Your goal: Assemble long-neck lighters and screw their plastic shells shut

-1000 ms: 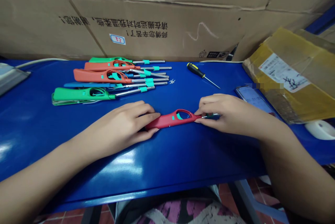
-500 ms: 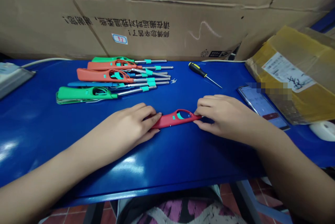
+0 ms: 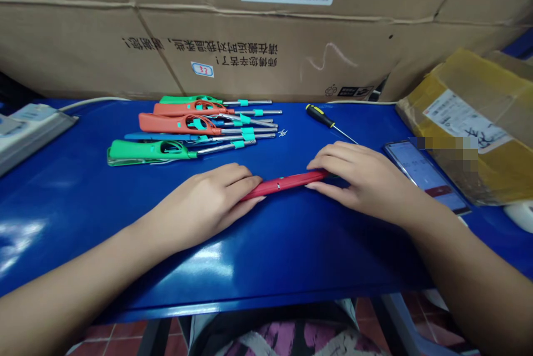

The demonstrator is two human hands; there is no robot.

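Observation:
Between my two hands a red long-necked lighter point(image 3: 287, 182) is held level just above the blue table, its narrow edge turned up toward me. My left hand point(image 3: 225, 195) is closed round the handle end. At the other end, my right hand point(image 3: 353, 178) pinches the neck end between thumb and fingers and hides the nozzle. Beyond them lie several more long lighters with metal tubes and teal bands, among them a green lighter point(image 3: 152, 150), an orange lighter point(image 3: 179, 124) and a mostly covered blue lighter point(image 3: 162, 136).
A black and yellow screwdriver point(image 3: 320, 116) lies past my right hand. Small white bits point(image 3: 283, 133) are near the lighter tips. To the right are a phone point(image 3: 425, 173) and a taped parcel point(image 3: 470, 117); at left, a power strip point(image 3: 31, 131). A large cardboard box point(image 3: 233, 34) stands behind.
The red lighter has rolled in my hands, from its broad side with the trigger opening to its narrow edge. Both hands keep hold of it. The camera view has shifted slightly.

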